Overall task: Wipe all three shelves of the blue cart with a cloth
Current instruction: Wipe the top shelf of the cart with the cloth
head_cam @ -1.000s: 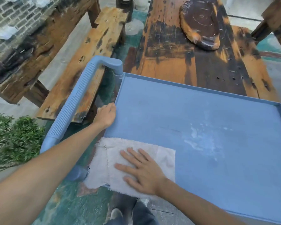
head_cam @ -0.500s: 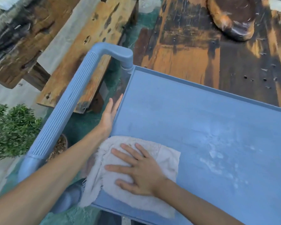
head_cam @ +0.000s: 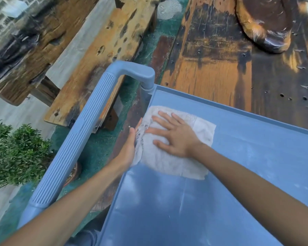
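While the right hand [head_cam: 174, 137] lies flat with fingers spread on the cloth [head_cam: 176, 157], pressing it down, the wipe is under way on the top shelf [head_cam: 238, 174] of the blue cart [head_cam: 167, 219]. The cloth sits in the shelf's far left corner, its left edge bunched up over the raised rim. The left hand [head_cam: 130, 146] rests against that rim with fingers straight, touching the bunched edge of the cloth and gripping nothing.

Progress, as judged: early. The strip of shelf nearest the person shows a darker, glossy sheen, which suggests it has been gone over. Toward the right, faint pale smudges remain on the surface, so the top shelf is not finished. The two lower shelves are out of view beneath the top one; their condition cannot be told, and they are presumed outstanding.

Surroundings: the ribbed cart handle [head_cam: 78, 139] stands just left of the shelf, with the left forearm passing between handle and rim. A weathered wooden desk [head_cam: 212, 68] butts against the cart's far side and carries a dark rounded wooden piece [head_cam: 267, 20]. A rough wooden bench [head_cam: 103, 59] runs alongside to the left, and a small potted shrub [head_cam: 14, 153] stands near the handle.

Obstructions: nothing lies on the visible shelf surface besides the cloth. The handle post crowds the corner being wiped. The desk close behind may limit reach to the lower shelves from that side.
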`<state>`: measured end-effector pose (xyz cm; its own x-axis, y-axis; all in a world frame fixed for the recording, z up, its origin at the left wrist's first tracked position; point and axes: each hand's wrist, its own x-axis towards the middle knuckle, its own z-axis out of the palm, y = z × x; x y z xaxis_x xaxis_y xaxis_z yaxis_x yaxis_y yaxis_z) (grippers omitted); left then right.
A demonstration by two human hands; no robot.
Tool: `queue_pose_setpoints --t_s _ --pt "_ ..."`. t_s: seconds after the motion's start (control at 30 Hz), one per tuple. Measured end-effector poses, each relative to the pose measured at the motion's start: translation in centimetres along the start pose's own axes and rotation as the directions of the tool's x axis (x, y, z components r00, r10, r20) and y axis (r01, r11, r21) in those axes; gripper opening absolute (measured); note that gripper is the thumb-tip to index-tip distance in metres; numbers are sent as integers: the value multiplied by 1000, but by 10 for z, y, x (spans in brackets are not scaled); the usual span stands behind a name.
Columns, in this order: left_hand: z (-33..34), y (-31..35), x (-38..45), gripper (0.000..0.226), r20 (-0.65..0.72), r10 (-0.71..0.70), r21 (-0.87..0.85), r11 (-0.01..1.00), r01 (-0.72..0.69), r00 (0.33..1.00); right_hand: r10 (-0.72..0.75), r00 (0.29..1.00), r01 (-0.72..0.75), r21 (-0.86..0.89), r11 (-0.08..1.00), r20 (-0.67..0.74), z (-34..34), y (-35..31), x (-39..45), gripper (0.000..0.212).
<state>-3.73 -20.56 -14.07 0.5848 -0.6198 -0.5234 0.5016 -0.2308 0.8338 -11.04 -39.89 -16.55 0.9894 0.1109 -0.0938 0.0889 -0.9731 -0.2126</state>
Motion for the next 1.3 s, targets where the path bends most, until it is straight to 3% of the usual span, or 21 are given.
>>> queue_pose_setpoints --t_s 0.13,0.23,0.4,0.53,0.67,0.9,1.0,1.1,1.13,1.17,1.2,1.23,1.3 --pt "-1 2 -2 55 -49 59 131 990 -52 997 167 986 -168 15 986 12 -18 37 31 52" --pt "-7 -1 -1 55 -121 90 384 922 -37 989 249 969 -248 34 968 -10 -22 42 40 52" --pt "-9 -6 -1 53 -88 262 624 766 -152 961 410 911 -405 98 909 -41 -11 11 30 55" --pt "-9 -7 -3 53 -106 311 690 706 -156 944 508 859 -499 121 858 -62 2 -25 3 59" --pt "-7 -5 0 56 -132 361 762 633 -139 923 436 890 -422 119 898 -131 22 -72 -48 60" --pt "-1 -8 1 66 -240 410 877 481 15 880 285 938 -263 127 956 -198 57 -147 -158 54" --pt "7 -6 -6 60 -178 512 957 288 27 840 243 950 -222 121 967 -197 69 -172 -199 53" --pt "12 -13 -21 47 181 562 975 -207 -74 807 251 954 -234 113 966 -164 73 -186 -219 54" --pt "16 -18 -27 43 312 536 931 -339 -139 784 261 954 -246 114 963 -149 71 -188 -221 54" --pt "21 -24 -31 40 395 514 895 -403 -192 762 267 955 -253 114 961 -130 68 -189 -219 54" --pt "28 -31 -35 38 430 503 885 -400 -240 750 270 956 -258 113 960 -111 65 -189 -218 55" --pt "38 -37 -38 39 421 492 902 -319 -292 762 272 958 -261 113 959 -96 63 -190 -217 55" --pt "59 -46 -38 56 342 406 933 -39 -357 848 274 959 -265 112 958 -73 61 -191 -218 56"
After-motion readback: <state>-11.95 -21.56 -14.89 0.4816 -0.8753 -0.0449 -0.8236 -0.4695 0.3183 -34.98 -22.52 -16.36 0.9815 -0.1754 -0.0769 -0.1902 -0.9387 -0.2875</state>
